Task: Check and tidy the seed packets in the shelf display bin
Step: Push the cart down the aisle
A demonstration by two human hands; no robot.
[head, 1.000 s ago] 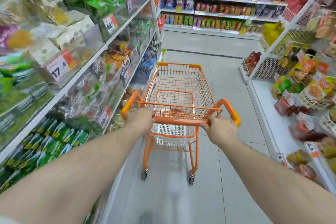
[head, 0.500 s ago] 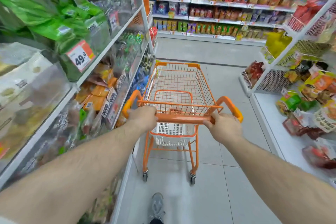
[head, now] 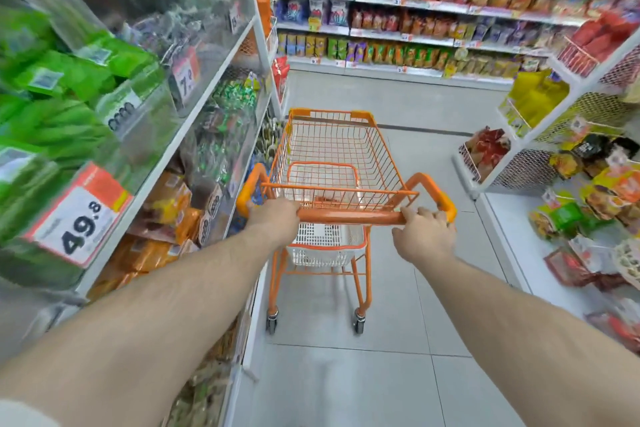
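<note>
We are gripping the orange cart [head: 332,184] by its handle bar [head: 349,217], left hand [head: 273,218] curled round it at 11 o'clock, right hand [head: 424,236] wrapped over it at 1 o'clock. At 9 o'clock, clear shelf bins [head: 138,121] are holding green packets [head: 59,80]; we cannot tell which are the seed packets. Such packets are likely light, crinkly and slippery, best pinched by their edges. Snack shelves [head: 415,10] are lining the aisle's end at 12 o'clock.
</note>
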